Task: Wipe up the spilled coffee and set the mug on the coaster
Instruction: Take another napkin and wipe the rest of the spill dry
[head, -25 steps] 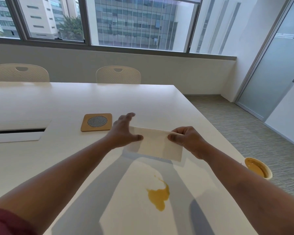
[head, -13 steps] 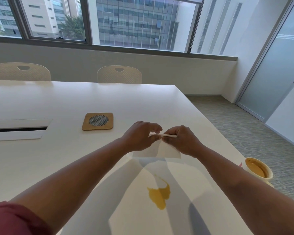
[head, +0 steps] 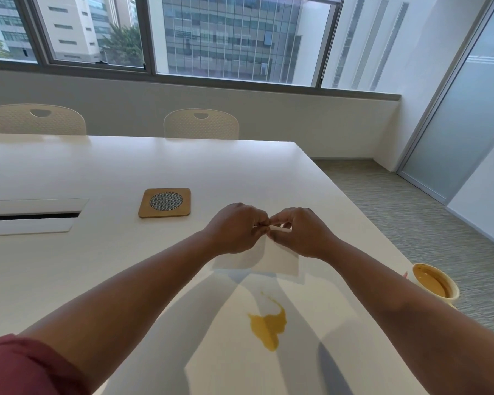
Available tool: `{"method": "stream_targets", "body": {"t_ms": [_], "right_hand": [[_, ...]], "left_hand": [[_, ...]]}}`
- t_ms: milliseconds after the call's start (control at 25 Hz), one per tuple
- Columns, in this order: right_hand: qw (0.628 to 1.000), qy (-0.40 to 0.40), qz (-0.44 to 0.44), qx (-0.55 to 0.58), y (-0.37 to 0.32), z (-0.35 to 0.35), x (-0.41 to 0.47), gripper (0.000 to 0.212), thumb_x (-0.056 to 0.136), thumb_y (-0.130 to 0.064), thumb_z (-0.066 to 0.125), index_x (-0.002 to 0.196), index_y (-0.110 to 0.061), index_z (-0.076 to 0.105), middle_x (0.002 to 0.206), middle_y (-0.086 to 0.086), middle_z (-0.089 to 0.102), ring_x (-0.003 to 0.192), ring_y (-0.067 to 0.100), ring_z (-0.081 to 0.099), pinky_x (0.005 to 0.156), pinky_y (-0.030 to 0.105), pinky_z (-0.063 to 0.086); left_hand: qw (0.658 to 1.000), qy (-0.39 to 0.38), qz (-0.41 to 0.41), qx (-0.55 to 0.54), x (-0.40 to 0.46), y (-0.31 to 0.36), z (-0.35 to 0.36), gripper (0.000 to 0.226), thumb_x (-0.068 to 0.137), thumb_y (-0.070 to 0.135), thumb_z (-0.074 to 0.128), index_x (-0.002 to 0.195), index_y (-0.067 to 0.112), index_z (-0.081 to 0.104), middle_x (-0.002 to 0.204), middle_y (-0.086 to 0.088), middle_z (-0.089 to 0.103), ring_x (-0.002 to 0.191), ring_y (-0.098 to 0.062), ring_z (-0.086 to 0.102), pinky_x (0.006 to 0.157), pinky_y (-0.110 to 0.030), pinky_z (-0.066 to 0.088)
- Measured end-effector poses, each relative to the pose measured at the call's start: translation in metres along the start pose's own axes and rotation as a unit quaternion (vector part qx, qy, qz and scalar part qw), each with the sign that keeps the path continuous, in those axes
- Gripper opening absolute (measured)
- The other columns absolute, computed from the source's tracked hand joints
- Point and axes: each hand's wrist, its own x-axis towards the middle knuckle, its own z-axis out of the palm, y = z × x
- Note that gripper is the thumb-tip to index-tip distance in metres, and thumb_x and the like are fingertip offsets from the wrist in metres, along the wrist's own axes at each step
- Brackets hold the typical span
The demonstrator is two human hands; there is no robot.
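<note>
**A:** Head cam, nearest first: coffee spill (head: pixel 268 326) is untouched on the table (head: pixel 97 280), mug (head: pixel 435 283) sits full at the right edge.

**B:** Further out, left hand (head: pixel 236 228) and right hand (head: pixel 300 232) both pinch the napkin (head: pixel 280 259), hanging limp. Flimsy, so I'd bunch it. Grip the mug's body, it'll slosh. Coaster (head: pixel 165 203) sits farthest.

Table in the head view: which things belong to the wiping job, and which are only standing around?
For the job:
napkin, pinched by left hand and right hand
coffee spill
mug
coaster

Not part of it:
two chairs
cable hatch in the table
</note>
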Motion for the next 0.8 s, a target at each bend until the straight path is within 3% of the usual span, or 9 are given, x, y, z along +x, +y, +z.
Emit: {"method": "stream_targets", "body": {"t_ms": [160,440,560,800], "right_hand": [[0.999,0.005,-0.014,-0.042,0.000,-0.002,0.001,0.013,0.089,-0.035,0.068,0.092,-0.031,0.079,0.081,-0.014,0.075,0.078,0.004,0.065,0.076,0.034,0.056],[0.998,0.029,0.011,-0.056,0.009,-0.004,-0.006,0.014,0.084,-0.037,0.061,0.083,-0.030,0.073,0.078,-0.018,0.072,0.077,0.004,0.065,0.074,0.035,0.056],[0.998,0.040,0.028,-0.025,0.021,-0.005,-0.011,0.010,0.087,-0.030,0.068,0.082,-0.029,0.076,0.079,-0.019,0.074,0.080,0.001,0.065,0.076,0.031,0.054],[0.996,0.064,0.057,0.012,0.035,-0.009,-0.022,0.011,0.088,-0.023,0.074,0.080,-0.029,0.079,0.073,-0.016,0.074,0.070,-0.001,0.062,0.067,0.016,0.043]], "left_hand": [[1.000,-0.014,-0.013,0.014,-0.001,0.000,0.001,0.020,0.099,0.031,0.062,0.093,0.019,0.077,0.084,0.001,0.077,0.081,-0.024,0.070,0.075,-0.040,0.055],[0.999,0.001,-0.029,-0.030,-0.009,-0.011,-0.007,0.014,0.096,0.023,0.067,0.095,0.018,0.080,0.091,0.004,0.081,0.085,-0.016,0.074,0.080,-0.038,0.059],[0.999,0.005,-0.043,-0.005,-0.016,-0.026,-0.012,0.013,0.095,0.023,0.067,0.095,0.019,0.080,0.091,0.004,0.081,0.085,-0.017,0.074,0.078,-0.037,0.059],[0.996,0.021,-0.070,0.052,-0.026,-0.052,-0.023,0.013,0.097,0.021,0.063,0.095,0.023,0.076,0.092,0.003,0.079,0.083,-0.022,0.071,0.070,-0.031,0.054]]}}
